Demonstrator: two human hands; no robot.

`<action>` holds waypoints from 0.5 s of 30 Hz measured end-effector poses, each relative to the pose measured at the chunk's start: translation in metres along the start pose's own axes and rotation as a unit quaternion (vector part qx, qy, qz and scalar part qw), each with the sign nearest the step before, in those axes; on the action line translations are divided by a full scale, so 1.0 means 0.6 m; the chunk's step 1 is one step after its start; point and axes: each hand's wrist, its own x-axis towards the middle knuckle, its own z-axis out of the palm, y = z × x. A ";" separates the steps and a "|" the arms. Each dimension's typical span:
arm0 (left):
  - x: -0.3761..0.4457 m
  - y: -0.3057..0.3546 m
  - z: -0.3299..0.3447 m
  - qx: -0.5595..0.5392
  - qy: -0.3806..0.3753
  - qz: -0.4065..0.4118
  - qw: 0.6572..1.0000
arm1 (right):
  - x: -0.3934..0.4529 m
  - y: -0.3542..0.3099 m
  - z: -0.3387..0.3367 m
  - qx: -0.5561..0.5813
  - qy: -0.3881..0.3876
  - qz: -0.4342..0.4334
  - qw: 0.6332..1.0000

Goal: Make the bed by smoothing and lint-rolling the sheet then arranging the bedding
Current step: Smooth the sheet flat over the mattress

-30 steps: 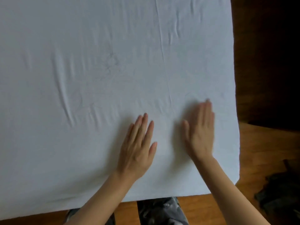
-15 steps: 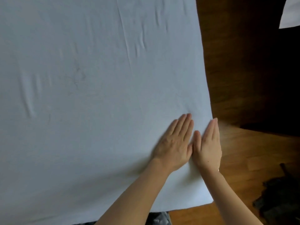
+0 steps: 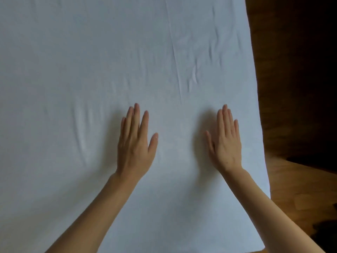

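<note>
A white sheet point(image 3: 91, 61) covers the bed and fills most of the head view. My left hand point(image 3: 135, 143) lies flat on it near the middle, fingers straight and pointing away from me. My right hand point(image 3: 226, 143) lies flat about a hand's width to the right, fingers straight, a short way in from the bed's right edge. Wrinkles run through the sheet: a long crease point(image 3: 176, 57) going away from me between the hands, short folds point(image 3: 194, 75) beside it, and soft ripples point(image 3: 82, 128) left of my left hand.
The bed's right edge point(image 3: 259, 115) runs from top to bottom right, its near corner at the lower right. Beyond it lies a wooden floor point(image 3: 295, 194), dark in shadow further back. A dark object point(image 3: 326, 229) sits on the floor at the right border.
Half a second ago both hands lay side by side at the right edge. They have since moved apart and further onto the sheet, left hand toward the middle; the view shifted left.
</note>
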 end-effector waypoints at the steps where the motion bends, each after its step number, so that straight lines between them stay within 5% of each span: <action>1: 0.038 -0.014 -0.007 0.017 -0.003 -0.003 1.000 | 0.037 -0.012 0.000 -0.002 0.000 -0.023 1.000; 6: 0.220 -0.031 0.006 0.068 -0.013 0.004 0.998 | 0.238 -0.055 -0.013 -0.023 -0.007 -0.105 0.994; 11: 0.382 -0.020 0.057 0.097 -0.029 -0.078 0.992 | 0.424 -0.087 -0.008 -0.064 -0.086 -0.154 0.982; 15: 0.399 0.087 0.138 0.108 -0.031 -0.063 0.992 | 0.464 0.004 0.004 -0.084 -0.060 -0.056 0.993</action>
